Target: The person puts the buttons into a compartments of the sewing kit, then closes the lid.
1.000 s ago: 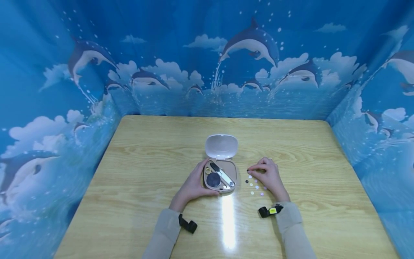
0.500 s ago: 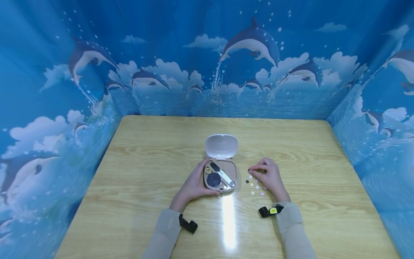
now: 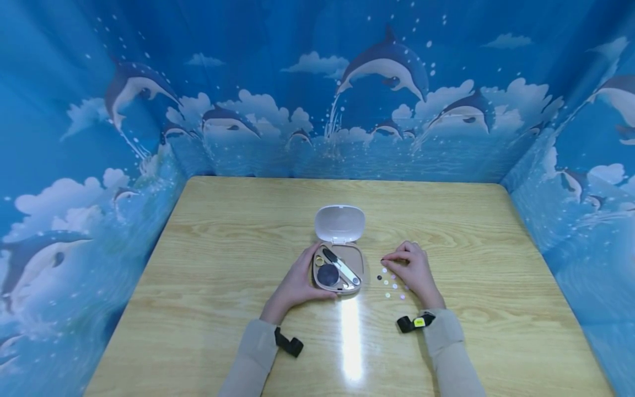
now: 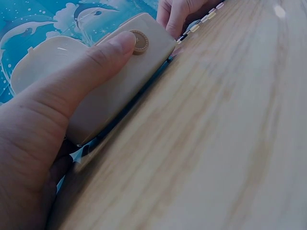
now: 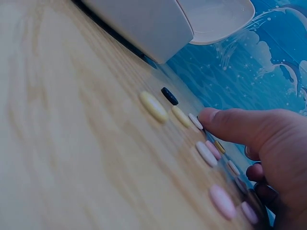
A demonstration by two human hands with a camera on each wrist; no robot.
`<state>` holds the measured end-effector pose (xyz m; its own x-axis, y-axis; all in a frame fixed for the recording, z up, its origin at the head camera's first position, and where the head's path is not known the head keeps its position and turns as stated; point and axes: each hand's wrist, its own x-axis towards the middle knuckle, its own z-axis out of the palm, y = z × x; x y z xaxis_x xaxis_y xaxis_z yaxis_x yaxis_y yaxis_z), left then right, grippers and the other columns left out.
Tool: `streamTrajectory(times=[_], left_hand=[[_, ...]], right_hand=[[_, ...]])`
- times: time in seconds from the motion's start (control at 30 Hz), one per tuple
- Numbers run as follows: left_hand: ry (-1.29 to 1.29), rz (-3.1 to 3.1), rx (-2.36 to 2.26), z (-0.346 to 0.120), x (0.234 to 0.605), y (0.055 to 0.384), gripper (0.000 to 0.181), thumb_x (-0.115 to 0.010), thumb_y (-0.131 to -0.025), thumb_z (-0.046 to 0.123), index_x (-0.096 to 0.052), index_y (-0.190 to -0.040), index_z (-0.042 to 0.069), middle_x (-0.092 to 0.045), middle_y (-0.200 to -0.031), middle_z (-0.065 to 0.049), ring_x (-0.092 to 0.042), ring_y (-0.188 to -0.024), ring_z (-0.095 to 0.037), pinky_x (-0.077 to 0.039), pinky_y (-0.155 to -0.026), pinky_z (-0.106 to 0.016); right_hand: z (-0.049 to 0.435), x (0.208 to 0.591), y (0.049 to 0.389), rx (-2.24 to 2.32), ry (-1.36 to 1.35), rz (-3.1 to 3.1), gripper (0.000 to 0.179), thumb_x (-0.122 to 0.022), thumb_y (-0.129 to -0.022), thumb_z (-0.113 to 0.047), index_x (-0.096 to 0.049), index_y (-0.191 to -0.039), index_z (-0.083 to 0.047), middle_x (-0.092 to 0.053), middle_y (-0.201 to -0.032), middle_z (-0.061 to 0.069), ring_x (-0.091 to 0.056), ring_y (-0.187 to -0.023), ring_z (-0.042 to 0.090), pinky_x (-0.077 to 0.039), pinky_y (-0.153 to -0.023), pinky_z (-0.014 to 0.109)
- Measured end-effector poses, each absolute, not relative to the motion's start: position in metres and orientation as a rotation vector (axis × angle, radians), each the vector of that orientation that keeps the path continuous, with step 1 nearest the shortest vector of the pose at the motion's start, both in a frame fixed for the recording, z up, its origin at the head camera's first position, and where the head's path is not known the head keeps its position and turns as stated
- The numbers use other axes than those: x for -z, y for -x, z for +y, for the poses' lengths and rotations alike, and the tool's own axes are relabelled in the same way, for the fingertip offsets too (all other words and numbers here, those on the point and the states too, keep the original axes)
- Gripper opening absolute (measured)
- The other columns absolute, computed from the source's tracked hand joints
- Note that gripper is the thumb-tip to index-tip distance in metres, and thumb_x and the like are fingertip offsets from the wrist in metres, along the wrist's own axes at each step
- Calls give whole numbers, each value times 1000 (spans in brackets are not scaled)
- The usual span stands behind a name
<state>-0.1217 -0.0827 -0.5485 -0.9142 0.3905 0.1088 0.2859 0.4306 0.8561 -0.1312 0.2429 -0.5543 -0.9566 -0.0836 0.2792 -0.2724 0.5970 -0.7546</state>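
Observation:
My left hand (image 3: 299, 281) grips a small beige case (image 3: 353, 255) from its left side. Its thumb presses by the round catch (image 4: 140, 43) on the front wall. The case's pale lid (image 3: 339, 223) stands raised at the back. Inside lie a long black-and-silver tool (image 3: 342, 267), a dark round disc (image 3: 327, 275) and a gold ring-shaped piece (image 3: 319, 261). Right of the case, my right hand (image 3: 414, 273) pinches a small dark button (image 3: 382, 261) between thumb and index finger, close over the table. The thumb hides most of it in the right wrist view.
Several loose buttons lie between the case and my right hand: a black button (image 3: 379, 277), a pale yellow button (image 5: 153, 107), a pink button (image 5: 222, 201) and others. All rest on the wooden table (image 3: 238, 237). A dolphin-print curtain (image 3: 268, 71) surrounds its back and sides.

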Motion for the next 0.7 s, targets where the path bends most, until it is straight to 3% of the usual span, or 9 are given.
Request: streamTrajectory(times=[0.7], left_hand=[[-630, 2566, -1509, -83, 550, 123, 132, -96, -49, 52, -22, -157, 35, -35, -157, 3, -36, -142, -23, -30, -115, -51]], right_hand=[[241, 546, 130, -1360, -233, -2631, 11, -85, -78, -15, -79, -86, -13, -58, -85, -2, -45, -84, 16, -35, -77, 31]])
